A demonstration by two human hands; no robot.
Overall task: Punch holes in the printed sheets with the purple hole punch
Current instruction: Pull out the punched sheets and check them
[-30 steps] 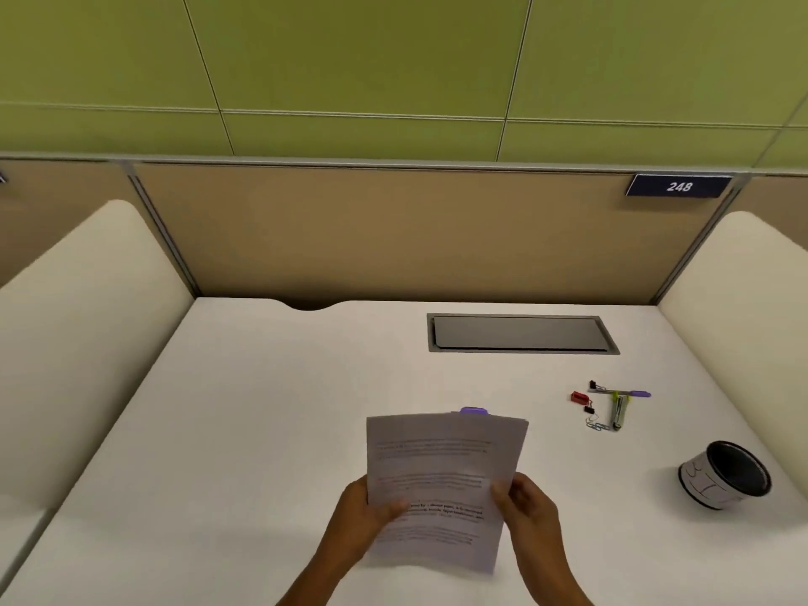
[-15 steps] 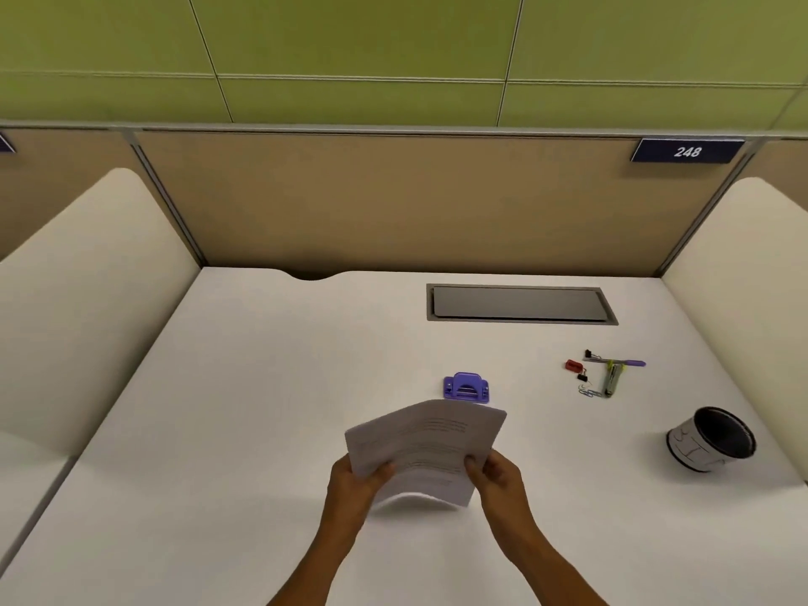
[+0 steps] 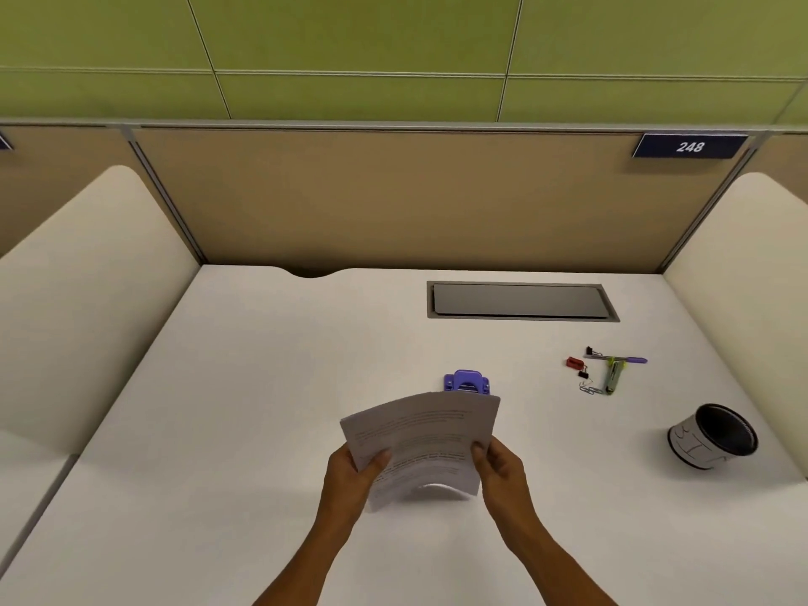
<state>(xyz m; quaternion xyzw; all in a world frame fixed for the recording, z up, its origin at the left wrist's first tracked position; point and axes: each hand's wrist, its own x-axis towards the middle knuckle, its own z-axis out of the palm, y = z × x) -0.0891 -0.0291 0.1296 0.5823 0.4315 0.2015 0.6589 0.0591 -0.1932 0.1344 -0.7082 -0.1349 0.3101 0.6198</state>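
I hold the printed sheets (image 3: 422,446) in both hands, above the white counter (image 3: 227,408). My left hand (image 3: 350,474) grips the stack at its left edge, thumb on top of the page and the fingers closed underneath it. My right hand (image 3: 500,470) grips the right edge the same way, thumb pressed on the paper. The stack bows upward between my hands, so its near edge arches clear of the counter, and its far edge tilts away from me.

The purple hole punch (image 3: 467,382) stands on the counter just beyond the far edge of the sheets; the paper covers its near part, and I cannot tell whether paper and punch are touching.

Off to my right lies a small cluster of stationery: a red binder clip (image 3: 574,363), a purple pen (image 3: 623,359), a greenish stapler (image 3: 614,378) and some paper clips (image 3: 590,390). Nearer to me on that side stands a black cup (image 3: 712,435) with a white wrap, well apart from my hands. A grey hatch (image 3: 520,300) is set into the counter towards the back panel, which bears a plate reading 248 (image 3: 690,146).
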